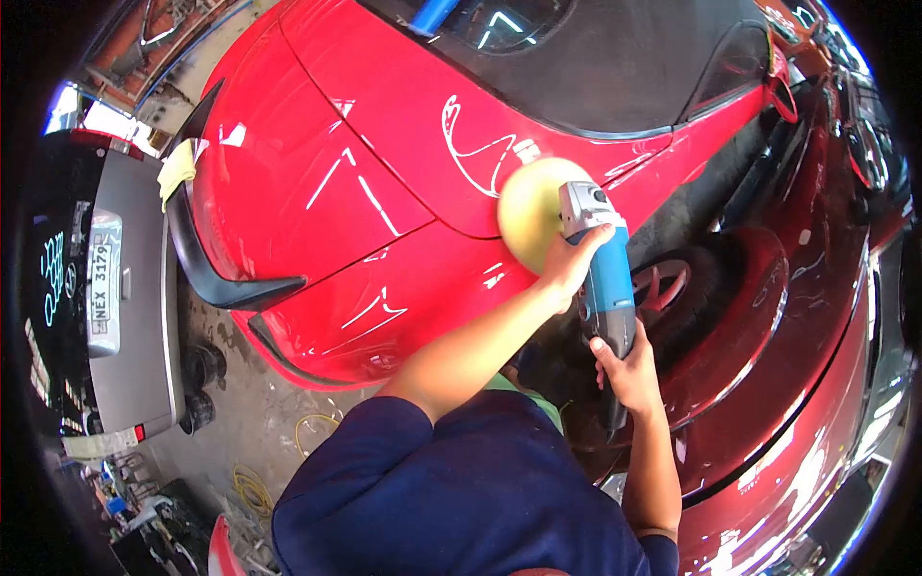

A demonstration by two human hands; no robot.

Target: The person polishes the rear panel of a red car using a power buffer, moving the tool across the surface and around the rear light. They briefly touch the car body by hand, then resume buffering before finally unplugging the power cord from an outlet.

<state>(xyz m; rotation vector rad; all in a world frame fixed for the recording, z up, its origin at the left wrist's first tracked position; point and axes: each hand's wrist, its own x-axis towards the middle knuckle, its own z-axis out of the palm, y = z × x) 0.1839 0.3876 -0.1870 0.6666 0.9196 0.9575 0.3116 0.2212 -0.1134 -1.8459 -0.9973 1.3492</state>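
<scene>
A blue and black power polisher (609,278) with a silver head is in both my hands. Its round yellow pad (530,216) lies against the side of the bright red car (384,182), near the rear side window. My left hand (576,257) is closed around the front of the tool, just below the metal head. Further back, my right hand (629,370) wraps the black rear handle. Parts of the fingers of both hands are hidden behind the tool body. White light reflections streak the red paint around the pad.
A dark red car (768,384) stands close on the right, and a grey vehicle (139,374) on the left. A yellow cloth (179,171) hangs on the black spoiler (202,254). Yellow cord (252,492) lies coiled on the floor. A blue object (434,14) rests near the top window.
</scene>
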